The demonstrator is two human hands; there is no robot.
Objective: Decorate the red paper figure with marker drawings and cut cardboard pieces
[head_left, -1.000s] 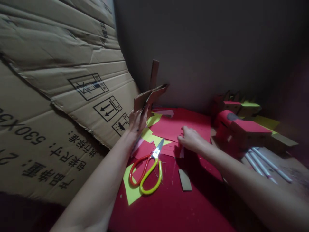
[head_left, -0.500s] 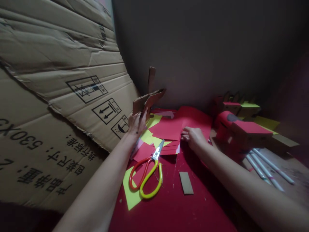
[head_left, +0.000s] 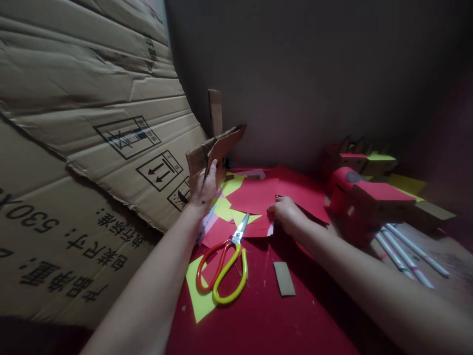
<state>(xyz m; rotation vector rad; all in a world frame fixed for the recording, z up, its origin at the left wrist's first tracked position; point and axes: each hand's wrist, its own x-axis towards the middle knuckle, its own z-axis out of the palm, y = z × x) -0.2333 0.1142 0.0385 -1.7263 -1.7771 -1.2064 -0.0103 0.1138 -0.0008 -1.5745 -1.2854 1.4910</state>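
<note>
My left hand (head_left: 204, 190) is closed around a folded piece of brown cardboard (head_left: 225, 148), raised above the paper pile; a narrow cardboard strip (head_left: 216, 112) sticks up behind it. With fingers pinched, my right hand (head_left: 290, 213) grips the near edge of a red paper sheet (head_left: 258, 194) on the pile. Its fingertips are partly hidden. Yellow paper pieces (head_left: 223, 209) lie between my hands. Scissors (head_left: 225, 273) with one red and one yellow handle rest nearer to me, blades pointing away, touching no hand. A small cardboard rectangle (head_left: 284, 278) lies to their right.
A large printed cardboard sheet (head_left: 92, 162) leans along the left side. On the right stand red-covered cardboard boxes (head_left: 384, 197), with several white markers (head_left: 402, 261) in front. Everything in the middle lies on a dark red surface (head_left: 258, 330); a grey wall (head_left: 314, 74) rises behind.
My left hand has moved left and slightly up with the cardboard. My right hand has shifted a little left, and the red paper at the right has slid and flattened. The scissors stay put.
</note>
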